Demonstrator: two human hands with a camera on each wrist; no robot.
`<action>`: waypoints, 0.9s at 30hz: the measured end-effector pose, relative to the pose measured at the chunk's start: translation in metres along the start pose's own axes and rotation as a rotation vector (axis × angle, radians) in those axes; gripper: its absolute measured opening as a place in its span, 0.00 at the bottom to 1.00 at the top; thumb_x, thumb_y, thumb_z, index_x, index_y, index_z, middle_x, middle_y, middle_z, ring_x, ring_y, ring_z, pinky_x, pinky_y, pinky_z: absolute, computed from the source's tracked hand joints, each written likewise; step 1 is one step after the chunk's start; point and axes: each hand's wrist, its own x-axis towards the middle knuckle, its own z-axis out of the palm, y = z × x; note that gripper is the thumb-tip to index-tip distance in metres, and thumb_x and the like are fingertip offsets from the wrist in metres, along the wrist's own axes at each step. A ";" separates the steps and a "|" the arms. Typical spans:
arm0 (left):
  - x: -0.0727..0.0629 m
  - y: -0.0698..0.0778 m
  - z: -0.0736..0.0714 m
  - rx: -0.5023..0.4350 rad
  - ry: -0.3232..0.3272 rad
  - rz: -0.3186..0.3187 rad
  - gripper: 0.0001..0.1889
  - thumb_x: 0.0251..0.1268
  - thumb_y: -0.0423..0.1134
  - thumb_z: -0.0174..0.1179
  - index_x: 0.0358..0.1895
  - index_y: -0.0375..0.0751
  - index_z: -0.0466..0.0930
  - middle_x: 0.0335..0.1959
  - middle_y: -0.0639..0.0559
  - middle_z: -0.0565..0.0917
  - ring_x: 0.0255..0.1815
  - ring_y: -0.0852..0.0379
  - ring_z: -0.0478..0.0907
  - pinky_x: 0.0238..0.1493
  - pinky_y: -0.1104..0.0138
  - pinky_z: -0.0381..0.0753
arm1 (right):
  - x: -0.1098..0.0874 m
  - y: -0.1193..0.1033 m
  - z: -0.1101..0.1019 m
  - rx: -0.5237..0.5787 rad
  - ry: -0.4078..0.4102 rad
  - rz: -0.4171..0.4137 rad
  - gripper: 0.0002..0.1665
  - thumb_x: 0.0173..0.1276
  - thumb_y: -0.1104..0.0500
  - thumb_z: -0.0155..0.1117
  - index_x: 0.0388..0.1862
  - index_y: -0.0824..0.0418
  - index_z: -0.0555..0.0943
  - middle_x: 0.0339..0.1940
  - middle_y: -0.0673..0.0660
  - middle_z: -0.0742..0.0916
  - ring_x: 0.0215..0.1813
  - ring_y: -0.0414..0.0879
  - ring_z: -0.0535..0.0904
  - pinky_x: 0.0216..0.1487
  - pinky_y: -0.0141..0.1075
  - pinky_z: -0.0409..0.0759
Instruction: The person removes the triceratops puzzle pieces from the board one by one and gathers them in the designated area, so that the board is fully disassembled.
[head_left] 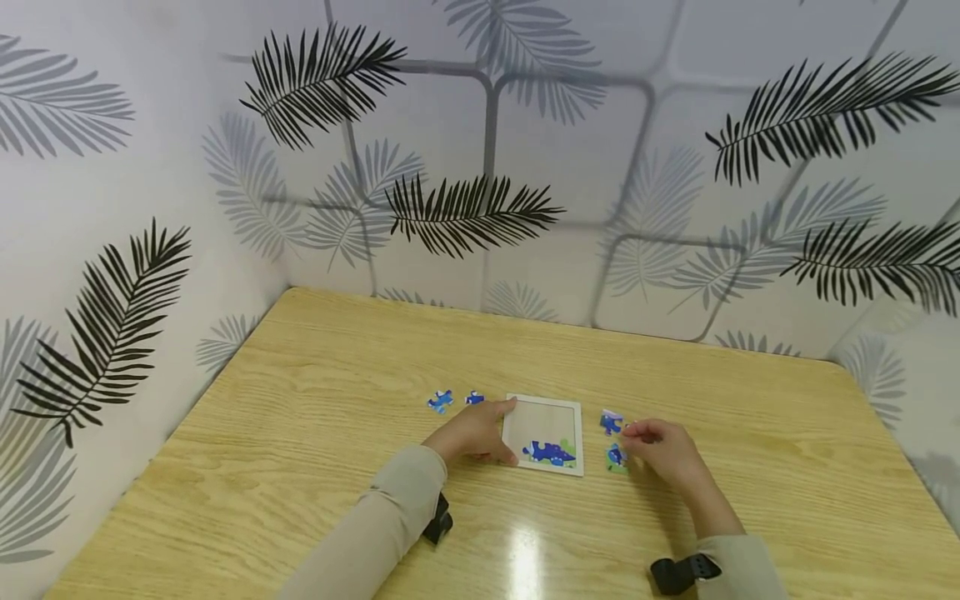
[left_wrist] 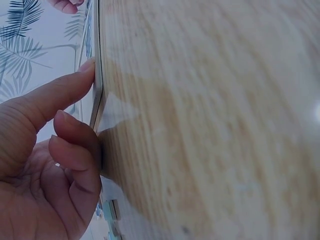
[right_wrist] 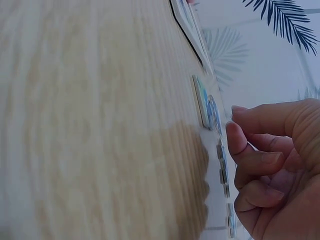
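Observation:
A square, pale-rimmed puzzle tray (head_left: 579, 433) lies on the table with a few joined blue and green pieces (head_left: 551, 452) in its lower right part. My left hand (head_left: 474, 431) holds the tray's left side, index finger by the upper corner and thumb at the lower edge. In the left wrist view the thumb (left_wrist: 75, 85) touches the tray's edge. My right hand (head_left: 663, 448) is beside two loose puzzle pieces, one blue (head_left: 611, 422) and one blue-green (head_left: 617, 456). Its fingers are loosely bent, thumb and index tips close together, and no held piece shows.
Two more blue pieces lie behind the left hand, one farther left (head_left: 441, 401) and one partly hidden (head_left: 475, 397). The right wrist view shows several pieces in a row (right_wrist: 222, 165) beyond the right hand. A patterned wall (head_left: 525, 250) borders the wooden table (head_left: 345, 358).

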 end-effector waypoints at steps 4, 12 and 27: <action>0.000 0.002 -0.001 -0.003 0.002 -0.007 0.49 0.46 0.34 0.74 0.74 0.49 0.55 0.08 0.55 0.66 0.09 0.61 0.58 0.15 0.71 0.61 | 0.001 -0.005 0.007 0.022 -0.007 -0.015 0.11 0.65 0.63 0.62 0.43 0.69 0.80 0.39 0.59 0.83 0.40 0.49 0.75 0.38 0.37 0.72; -0.001 0.008 -0.003 -0.019 0.003 -0.007 0.49 0.46 0.33 0.74 0.73 0.49 0.56 0.07 0.55 0.66 0.09 0.61 0.58 0.15 0.71 0.61 | 0.004 -0.022 0.026 0.031 -0.029 -0.079 0.09 0.64 0.63 0.64 0.40 0.67 0.82 0.36 0.57 0.83 0.38 0.47 0.75 0.34 0.35 0.72; -0.004 0.004 -0.002 0.038 0.027 0.012 0.49 0.44 0.35 0.76 0.72 0.46 0.59 0.43 0.47 0.79 0.18 0.59 0.67 0.24 0.70 0.67 | 0.003 -0.054 0.067 0.064 -0.085 -0.146 0.09 0.60 0.66 0.67 0.40 0.64 0.82 0.31 0.52 0.81 0.32 0.44 0.72 0.28 0.33 0.71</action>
